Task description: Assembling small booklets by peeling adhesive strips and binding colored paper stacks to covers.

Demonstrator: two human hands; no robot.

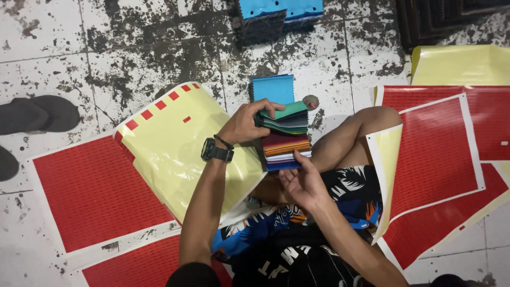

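Stained white tile floor, person seated. Swatch stack above knee: left hand grasps upper swatches, right hand open, supporting underneath. Red sheets both sides of stack; sandal far left; blue pile beyond.

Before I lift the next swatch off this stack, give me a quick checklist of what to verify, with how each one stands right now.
1. Left hand grips the upper part of the swatch stack: ok, fingers curl over its top edge.
2. Right hand supports the stack from below: ok, open palm with the thumb at the bottom edge.
3. Swatches squared up: not ok, the upper layers fan out from the lower ones.
4. Blue swatch on the floor is clear of the hands: ok, it lies just beyond the stack.
5. Yellow backing sheet lying flat: not ok, it curls up over the red sticker sheet.
6. Swatch count: cannot tell.
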